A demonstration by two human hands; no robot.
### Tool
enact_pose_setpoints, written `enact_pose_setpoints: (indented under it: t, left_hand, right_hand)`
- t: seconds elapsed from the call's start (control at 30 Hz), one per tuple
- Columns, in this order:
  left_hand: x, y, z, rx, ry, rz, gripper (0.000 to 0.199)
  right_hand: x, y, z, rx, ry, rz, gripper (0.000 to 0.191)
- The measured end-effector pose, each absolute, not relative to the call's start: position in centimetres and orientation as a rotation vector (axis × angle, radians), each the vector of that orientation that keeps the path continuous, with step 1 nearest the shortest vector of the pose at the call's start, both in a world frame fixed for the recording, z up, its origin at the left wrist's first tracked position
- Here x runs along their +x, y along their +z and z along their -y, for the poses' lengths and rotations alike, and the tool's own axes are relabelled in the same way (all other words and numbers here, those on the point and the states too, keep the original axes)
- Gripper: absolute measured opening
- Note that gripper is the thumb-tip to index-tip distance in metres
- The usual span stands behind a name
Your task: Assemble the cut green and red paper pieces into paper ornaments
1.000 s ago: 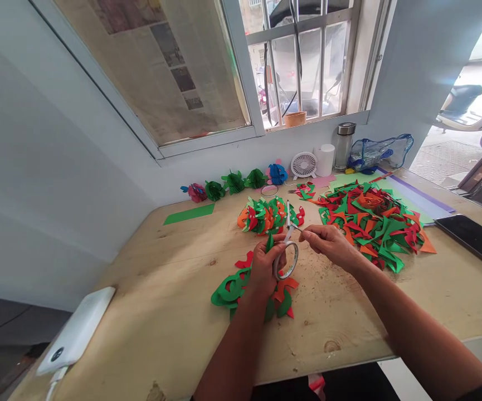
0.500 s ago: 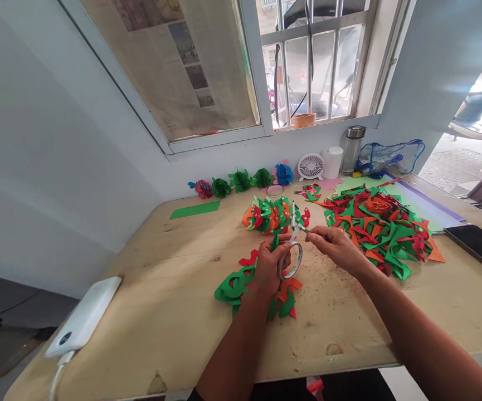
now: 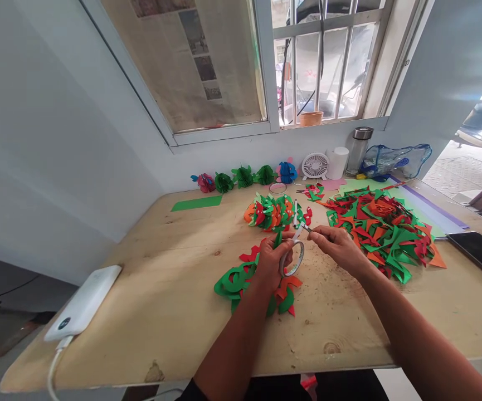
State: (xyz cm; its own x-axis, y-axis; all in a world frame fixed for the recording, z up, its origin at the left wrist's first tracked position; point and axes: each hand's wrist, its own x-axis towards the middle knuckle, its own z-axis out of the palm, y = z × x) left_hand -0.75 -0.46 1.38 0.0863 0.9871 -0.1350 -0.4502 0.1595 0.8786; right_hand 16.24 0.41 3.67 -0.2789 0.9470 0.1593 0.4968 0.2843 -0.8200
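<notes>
My left hand (image 3: pixel 271 262) is closed around a roll of white tape (image 3: pixel 301 259), which stands on edge beside the fingers. A pointed piece of green paper (image 3: pixel 278 239) sticks up between its thumb and fingers. A short strip of tape (image 3: pixel 296 233) runs up from the roll. At its end is the tip of a slim metal tool (image 3: pixel 306 227), pinched in my right hand (image 3: pixel 337 246); its exact kind is unclear. Under my left wrist lie green, red and orange paper cut-outs (image 3: pixel 233 280), partly hidden. Beyond sits a row of similar cut-outs with white tabs (image 3: pixel 272 213), a pen (image 3: pixel 295 213) beside it.
A heap of paper scraps (image 3: pixel 385 228) lies right, near a phone (image 3: pixel 481 253). Along the wall stand paper flowers (image 3: pixel 243 176), a small fan (image 3: pixel 315 166), a glass bottle (image 3: pixel 358 153) and a clear pouch (image 3: pixel 399 160). A green strip (image 3: pixel 196 204) and a power bank (image 3: pixel 82 303) are left.
The camera view has shifted slightly. Both hands stay almost in place, with the tool tip still at the strip of tape above the roll.
</notes>
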Motion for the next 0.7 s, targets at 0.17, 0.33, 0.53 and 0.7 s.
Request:
enact_pose_setpoints:
  t: [0.17, 0.33, 0.53, 0.7]
  left_hand:
    - [-0.79, 1.63, 0.56, 0.802, 1.235, -0.867, 0.027]
    - [-0.85, 1.65, 0.68, 0.789, 1.242, -0.862, 0.026]
    - [-0.80, 1.79, 0.65, 0.787, 1.241, -0.857, 0.026]
    - [-0.83, 1.78, 0.62, 0.767, 1.237, -0.863, 0.025]
  right_hand:
    - [16.15, 3.69, -0.40, -1.295, 0.880, 1.877, 0.043]
    - [16.07, 3.78, -0.26, -1.291, 0.898, 1.829, 0.042]
    - [16.10, 3.78, -0.18, -1.297, 0.893, 1.809, 0.042]
    - [16.13, 3.68, -0.24, -1.299, 0.878, 1.805, 0.042]
